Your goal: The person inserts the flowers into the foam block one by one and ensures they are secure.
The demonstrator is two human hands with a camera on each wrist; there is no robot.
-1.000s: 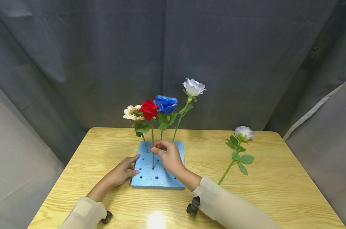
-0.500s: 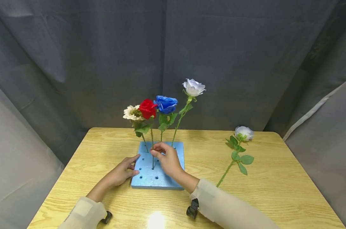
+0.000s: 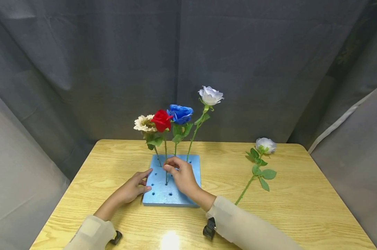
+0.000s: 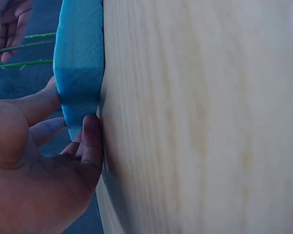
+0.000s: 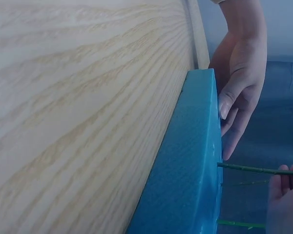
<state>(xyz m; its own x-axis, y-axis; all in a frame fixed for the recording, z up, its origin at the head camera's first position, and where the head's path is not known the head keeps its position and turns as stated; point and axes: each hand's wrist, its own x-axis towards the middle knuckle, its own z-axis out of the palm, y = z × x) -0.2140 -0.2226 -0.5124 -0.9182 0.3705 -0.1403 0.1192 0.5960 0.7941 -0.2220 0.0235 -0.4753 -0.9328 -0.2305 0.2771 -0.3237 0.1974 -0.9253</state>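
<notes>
A red rose (image 3: 161, 120) stands with its stem in a hole of the blue foam block (image 3: 158, 198). My right hand (image 3: 183, 176) pinches that stem between thumb and fingers, a little above the block. My left hand (image 3: 133, 186) grips the block's left edge; in the left wrist view, thumb and fingers of this left hand (image 4: 44, 161) lie on its top and side. Behind the red rose a cream flower (image 3: 144, 123), a blue rose (image 3: 181, 114) and a white rose (image 3: 211, 96) rise from the block. Where the blue rose's stem enters is hidden behind my right hand.
Another white rose (image 3: 265, 145) with green leaves lies on the wooden table (image 3: 300, 194) at the right, its stem end hidden by my right sleeve (image 3: 247, 222). Several holes show in the block's top. A grey curtain (image 3: 129, 69) hangs behind the table.
The red rose's head has tilted slightly left and come back. My right hand has slid slightly down and left along the stem. The left hand has stayed in place.
</notes>
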